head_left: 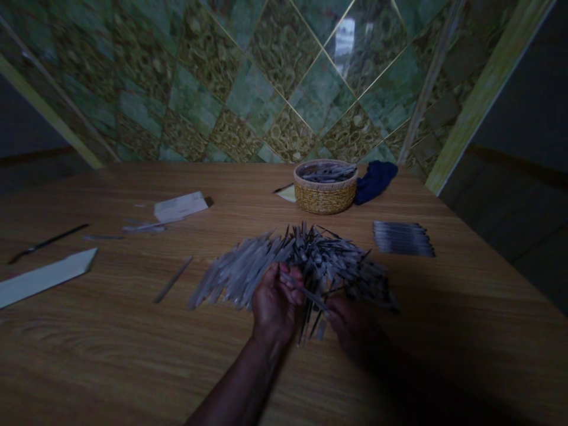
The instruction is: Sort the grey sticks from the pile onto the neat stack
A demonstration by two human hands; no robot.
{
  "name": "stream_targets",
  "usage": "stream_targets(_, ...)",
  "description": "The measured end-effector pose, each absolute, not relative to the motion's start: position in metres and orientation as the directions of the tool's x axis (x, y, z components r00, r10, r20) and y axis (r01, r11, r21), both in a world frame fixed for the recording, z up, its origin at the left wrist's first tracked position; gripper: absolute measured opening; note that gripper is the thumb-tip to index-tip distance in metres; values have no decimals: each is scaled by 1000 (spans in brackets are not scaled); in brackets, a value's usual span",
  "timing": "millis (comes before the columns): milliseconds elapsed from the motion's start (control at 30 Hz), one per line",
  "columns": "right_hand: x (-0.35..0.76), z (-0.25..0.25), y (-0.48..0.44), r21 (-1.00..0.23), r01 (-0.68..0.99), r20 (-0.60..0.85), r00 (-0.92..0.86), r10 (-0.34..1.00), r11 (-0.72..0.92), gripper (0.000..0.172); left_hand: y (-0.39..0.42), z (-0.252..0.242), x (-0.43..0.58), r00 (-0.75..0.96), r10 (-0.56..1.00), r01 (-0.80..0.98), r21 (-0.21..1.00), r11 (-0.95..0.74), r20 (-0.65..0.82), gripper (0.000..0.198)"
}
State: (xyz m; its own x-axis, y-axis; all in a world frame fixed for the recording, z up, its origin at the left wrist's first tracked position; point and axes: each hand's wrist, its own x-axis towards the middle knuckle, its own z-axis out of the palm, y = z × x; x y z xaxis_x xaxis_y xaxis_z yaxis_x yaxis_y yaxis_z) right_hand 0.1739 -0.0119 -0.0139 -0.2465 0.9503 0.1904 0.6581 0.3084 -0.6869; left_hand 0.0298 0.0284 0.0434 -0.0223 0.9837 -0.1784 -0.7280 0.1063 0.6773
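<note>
A slim grey pen-like stick [313, 296] stretches between my two hands, above the near edge of a big heap. My left hand [277, 299] is palm up, with fingers and thumb closed round the stick's left end. Dim and partly in shadow, my right hand [350, 325] pinches its other end. Behind and around my hands spreads the heap: pale translucent slips [239, 266] on the left and dark thin sticks [341, 260] on the right. The room is too dark to tell exactly what kind of sticks these are.
A woven basket [326, 197] of similar sticks stands at the back, beside a dark blue cloth [377, 180]. An even row of sticks [403, 238] lies right. Leftward are a white box [181, 206], a loose slip [174, 279], a dark thin tool [48, 242] and a pale strip [48, 276].
</note>
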Motion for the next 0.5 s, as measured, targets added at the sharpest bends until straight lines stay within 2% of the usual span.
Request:
stream_targets(300,174,-15,-12,-724,630,163,-237,958,280,20,28,43,29,-23,985,-723,684,101,-170,12)
stream_targets(500,175,-8,-12,-782,557,148,-273,951,282,16,28,46,27,-45,988,-647,757,85,-150,16)
